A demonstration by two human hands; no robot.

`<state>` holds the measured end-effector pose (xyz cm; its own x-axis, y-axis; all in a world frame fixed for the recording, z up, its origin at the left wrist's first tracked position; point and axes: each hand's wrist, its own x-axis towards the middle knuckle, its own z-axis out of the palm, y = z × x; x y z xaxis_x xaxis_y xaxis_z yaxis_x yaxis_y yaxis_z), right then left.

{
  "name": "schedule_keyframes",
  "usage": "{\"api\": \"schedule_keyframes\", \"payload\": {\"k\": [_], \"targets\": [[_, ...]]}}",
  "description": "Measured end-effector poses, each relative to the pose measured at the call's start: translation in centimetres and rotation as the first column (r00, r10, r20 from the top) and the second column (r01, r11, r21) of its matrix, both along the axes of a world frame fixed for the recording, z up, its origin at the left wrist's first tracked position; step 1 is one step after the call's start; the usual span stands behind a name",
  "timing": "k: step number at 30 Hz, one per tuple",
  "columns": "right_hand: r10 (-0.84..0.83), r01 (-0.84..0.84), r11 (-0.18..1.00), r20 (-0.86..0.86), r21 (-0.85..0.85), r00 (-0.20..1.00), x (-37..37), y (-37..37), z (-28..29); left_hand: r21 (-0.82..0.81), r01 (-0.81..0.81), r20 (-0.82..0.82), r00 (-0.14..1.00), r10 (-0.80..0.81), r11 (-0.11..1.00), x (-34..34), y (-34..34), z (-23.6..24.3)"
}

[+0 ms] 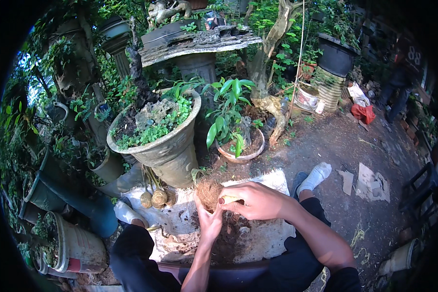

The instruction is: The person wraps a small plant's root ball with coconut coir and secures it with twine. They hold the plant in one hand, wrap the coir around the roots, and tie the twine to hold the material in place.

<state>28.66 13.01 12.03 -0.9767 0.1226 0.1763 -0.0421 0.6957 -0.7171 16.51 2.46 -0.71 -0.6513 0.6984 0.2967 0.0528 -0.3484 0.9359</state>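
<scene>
**Two hands on a fibrous root ball over a soil-strewn sheet**

The person sits on the ground with legs spread, a white sheet [258, 233] laid between them and scattered with dark soil [233, 238]. Just above the sheet, the left hand [210, 221] cups a brown, fibrous root ball [209, 193] from beneath, its grip wrapped around the lower side of the ball. The right hand [258, 200] comes across from the right, its grip closed on a pale stick [227, 199] whose end lies against the side of the ball.

At the far left corner of the sheet lie three small round fibre balls [158, 198], close together and touching or nearly so. Right behind them stands a large grey stone pot [173, 151], tilted, filled with small green plants and a rough grey rock [153, 113]. Beside it to the right sits a shallow terracotta pot [243, 155] holding a leafy green plant [226, 109].

The person's feet wear white socks: one [316, 176] on bare earth to the right, the other [124, 213] by the sheet's left edge. To the left lie dark green pots on their sides, and a white bucket [75, 243] with plants. Farther right on the ground are scraps of cardboard [372, 182] and a red cloth [364, 113].
</scene>
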Motion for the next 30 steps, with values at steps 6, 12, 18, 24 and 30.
{"api": "schedule_keyframes", "payload": {"k": [6, 12, 18, 24, 30], "targets": [[-0.085, 0.089, 0.991, 0.050, -0.101, 0.995, 0.4, 0.4, 0.8, -0.024, 0.195, 0.056, 0.979, -0.194, 0.980, 0.8, -0.6, 1.2], [-0.122, 0.113, 0.984, -0.061, -0.134, 0.991, 0.6, 0.5, 1.1, -0.067, 0.327, 0.008, 0.945, -0.328, 0.942, 0.8, -0.4, 1.7], [-0.183, 0.156, 0.969, -0.135, -0.190, 0.974, 1.0, 0.9, 1.2, -0.089, 0.426, 0.053, 0.905, -0.423, 0.900, 1.6, -0.4, 1.4], [-0.242, 0.202, 0.938, -0.116, -0.280, 0.963, 1.2, 1.6, 0.8, -0.092, 0.442, 0.040, 0.897, -0.440, 0.892, 1.5, -0.5, 1.4], [-0.230, 0.201, 0.958, -0.131, -0.203, 0.964, 0.8, 2.2, 0.0, -0.141, 0.477, -0.006, 0.876, -0.482, 0.868, 1.4, -0.9, 1.6]]}}
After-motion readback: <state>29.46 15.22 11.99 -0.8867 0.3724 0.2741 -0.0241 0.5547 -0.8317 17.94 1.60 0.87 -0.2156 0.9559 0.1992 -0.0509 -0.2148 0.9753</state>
